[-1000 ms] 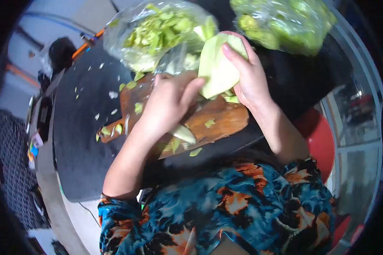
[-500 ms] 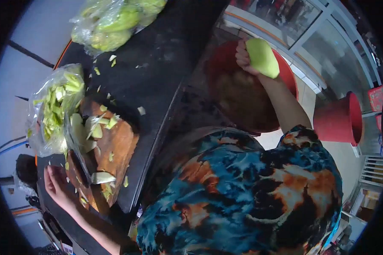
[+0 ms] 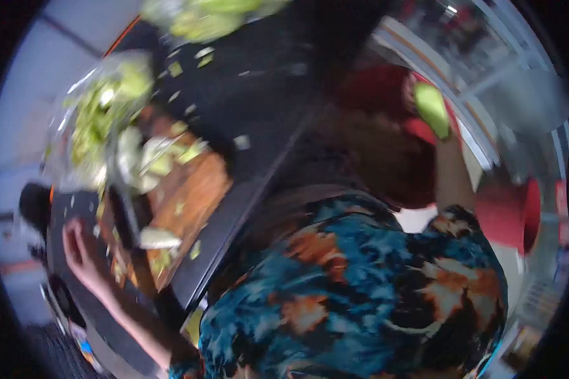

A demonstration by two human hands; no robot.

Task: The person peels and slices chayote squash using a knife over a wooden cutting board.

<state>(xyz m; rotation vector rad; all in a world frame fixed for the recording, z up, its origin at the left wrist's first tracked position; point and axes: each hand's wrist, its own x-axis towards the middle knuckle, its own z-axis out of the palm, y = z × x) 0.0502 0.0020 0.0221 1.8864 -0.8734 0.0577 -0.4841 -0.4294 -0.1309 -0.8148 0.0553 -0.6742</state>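
A smooth, light green vegetable [image 3: 432,108], somewhat blurred, is held in the person's right hand [image 3: 411,95], on the right of the view. The hand is wrapped around it from behind, so most of the fingers are hidden. Vegetable and hand are above the far right rim of a large red tub [image 3: 376,85], which stands on the floor beside the surface. The tub's inside is dark and too blurred to make out. Nearer the right edge of the view is a red bucket [image 3: 501,211], apart from the tub.

Across the person's lap and chest spreads a shirt [image 3: 360,290] patterned in teal, black and orange.

To the left is a black surface [image 3: 265,82], running at a slant. On it lies a wooden board [image 3: 199,196] bearing pale green scraps [image 3: 171,153], a whitish slice [image 3: 160,239] and a long dark object [image 3: 121,211] too blurred to name. Just beyond the board sits a clear plastic bag [image 3: 101,120] of green peelings. Another bag [image 3: 212,18], filled with green produce, is cut off by the top edge.

The left hand [image 3: 82,252] is near the board's lower left side, fingers loosely bent with a narrow gap, seemingly holding nothing.
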